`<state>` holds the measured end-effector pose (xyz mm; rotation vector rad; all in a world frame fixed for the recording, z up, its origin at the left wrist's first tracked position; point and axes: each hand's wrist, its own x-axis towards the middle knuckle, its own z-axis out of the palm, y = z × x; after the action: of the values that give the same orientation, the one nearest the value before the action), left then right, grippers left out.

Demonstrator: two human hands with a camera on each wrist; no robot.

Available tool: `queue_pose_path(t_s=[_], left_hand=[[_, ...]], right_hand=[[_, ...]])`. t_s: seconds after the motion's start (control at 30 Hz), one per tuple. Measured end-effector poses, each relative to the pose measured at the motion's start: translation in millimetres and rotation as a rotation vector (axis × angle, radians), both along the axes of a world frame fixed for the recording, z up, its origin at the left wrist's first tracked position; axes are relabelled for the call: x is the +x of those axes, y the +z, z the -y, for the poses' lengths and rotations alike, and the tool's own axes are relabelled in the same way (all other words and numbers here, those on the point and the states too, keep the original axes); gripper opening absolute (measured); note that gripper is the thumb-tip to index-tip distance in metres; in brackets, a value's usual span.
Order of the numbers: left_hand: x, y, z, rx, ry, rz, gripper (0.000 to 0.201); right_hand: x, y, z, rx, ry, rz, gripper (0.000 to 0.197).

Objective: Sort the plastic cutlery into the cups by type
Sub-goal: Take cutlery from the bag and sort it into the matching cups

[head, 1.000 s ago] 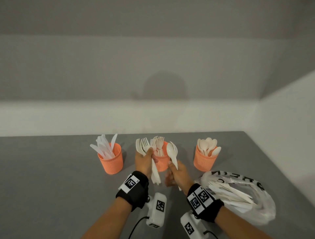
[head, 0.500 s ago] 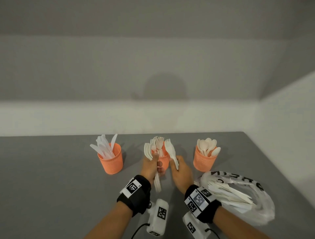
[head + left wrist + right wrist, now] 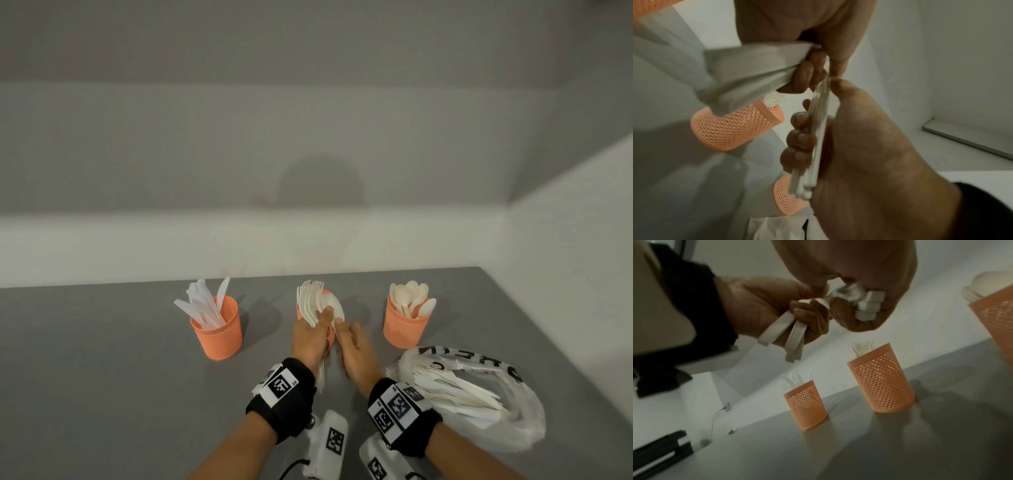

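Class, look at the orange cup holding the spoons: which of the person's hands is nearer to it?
Right. The right hand lies just left of the spoon cup; the left hand, gripping a cutlery bundle, sits farther left, before the middle cup.

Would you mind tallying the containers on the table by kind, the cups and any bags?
Orange mesh cups: 3 (knives cup, forks cup, spoons cup)
Plastic bags: 1 (bag)
Total: 4
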<state>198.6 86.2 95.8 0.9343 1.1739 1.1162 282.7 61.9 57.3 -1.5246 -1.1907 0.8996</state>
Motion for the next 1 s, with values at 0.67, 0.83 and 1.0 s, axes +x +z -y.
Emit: queue_pose_path(t_s=[0.67,0.83,1.0], left_hand=[[20.0,28.5,-28.2,0.207,-0.353,-0.183,0.038],[45.6,41.8,-31.3,0.376,-0.237,-0.182,0.003],[67.2,54.4,-30.7,0.440,-0.267,-0.114,0.010]], right_hand=[[70.4,67.5,5.1,-0.308,0.331,-0.436,0.033],[86.2,84.3,-15.2,-0.107,0.183,-0.060,0.016],[98.6,96.2,-34.3,0.066,0.195,-0.002,0.029]])
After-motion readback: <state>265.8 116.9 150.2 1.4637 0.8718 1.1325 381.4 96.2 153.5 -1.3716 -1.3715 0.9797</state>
